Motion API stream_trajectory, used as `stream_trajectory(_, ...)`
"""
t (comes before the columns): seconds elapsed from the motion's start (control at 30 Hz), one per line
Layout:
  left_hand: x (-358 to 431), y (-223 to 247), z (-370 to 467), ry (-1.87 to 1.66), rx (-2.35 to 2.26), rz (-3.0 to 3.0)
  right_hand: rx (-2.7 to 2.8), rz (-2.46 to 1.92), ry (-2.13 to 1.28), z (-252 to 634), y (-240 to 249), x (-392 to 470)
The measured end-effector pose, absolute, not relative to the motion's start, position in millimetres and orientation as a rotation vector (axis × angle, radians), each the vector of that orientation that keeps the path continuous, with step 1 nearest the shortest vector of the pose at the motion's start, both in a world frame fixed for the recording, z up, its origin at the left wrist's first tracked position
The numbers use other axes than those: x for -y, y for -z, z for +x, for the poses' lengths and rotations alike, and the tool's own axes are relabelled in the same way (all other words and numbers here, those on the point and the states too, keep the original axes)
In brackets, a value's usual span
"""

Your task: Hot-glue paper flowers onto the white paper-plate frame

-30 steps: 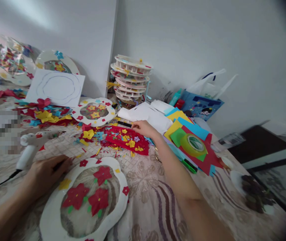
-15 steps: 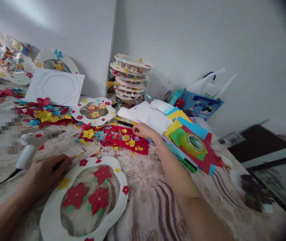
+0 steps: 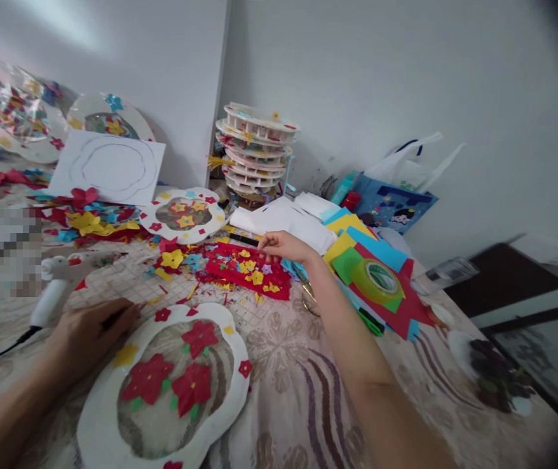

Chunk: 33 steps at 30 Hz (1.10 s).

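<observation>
My right hand [image 3: 281, 246] reaches out over a red tray-like sheet [image 3: 279, 284] covered with small cut paper flowers [image 3: 247, 266]. Its fingers are slightly apart, and I see nothing held in them. My left hand [image 3: 96, 326] lies low on the cloth, fingers curled together; what they hold, if anything, is hidden. Beside it a white wavy-edged ring [image 3: 233, 410] with a see-through middle lies flat. Three large red paper flowers [image 3: 192, 389] with green leaves sit in that middle. Small red and yellow pieces dot the rim.
A white glue gun [image 3: 51, 299] with a black cord stands at left. Colored paper sheets [image 3: 409, 306] and a yellow tape roll [image 3: 381, 281] lie at right. Behind are stacked white rings [image 3: 257, 153], a smaller decorated ring [image 3: 215, 221] and a blue bag [image 3: 401, 202].
My right hand has lifted slightly and its fingers have loosened from a closed shape. The left hand and the large ring stay in place.
</observation>
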<state>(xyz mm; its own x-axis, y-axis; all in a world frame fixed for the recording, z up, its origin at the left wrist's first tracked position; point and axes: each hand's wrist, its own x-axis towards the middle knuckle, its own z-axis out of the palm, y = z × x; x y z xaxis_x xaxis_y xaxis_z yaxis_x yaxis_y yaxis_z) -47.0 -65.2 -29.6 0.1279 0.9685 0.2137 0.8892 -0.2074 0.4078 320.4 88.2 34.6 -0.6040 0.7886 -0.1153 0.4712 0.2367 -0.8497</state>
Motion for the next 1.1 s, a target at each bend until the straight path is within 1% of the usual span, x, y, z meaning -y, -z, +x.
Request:
stream_trajectory(0.07, 65, 29, -47, -0.644, -1.853, 2.214, 2.181, -1.256, -1.231, 320, -33, -89)
stream_trajectory(0.17, 66, 27, -45, -0.65, -1.866, 2.216, 2.252, -1.35, -0.913, 319, -31, -90)
stream_trajectory(0.27, 68, 25, -43, -0.677, -1.874, 2.201, 2.493, -1.31, -0.646, 317, -29, -91)
stream_trajectory(0.37, 69, 23, -42, -0.68, -1.875, 2.177, 2.71, -1.317, -0.612, 314, -25, -91)
stream_trajectory(0.53, 67, 22, -45, -0.631, -1.861, 2.178, 2.735, -1.382, -0.538, 307, -17, -91)
stream_trajectory(0.8, 67, 23, -45, -0.61, -1.858, 2.191, 2.696, -1.32, -0.564, 315, -28, -90)
stream_trajectory(1.0, 68, 22, -42, -0.604, -1.873, 2.176, 2.454, -1.313, -0.971, 323, -34, -90)
stream_trajectory(1.1, 70, 21, -40, -0.635, -1.912, 2.159, 2.4, -1.29, -1.039, 324, -32, -89)
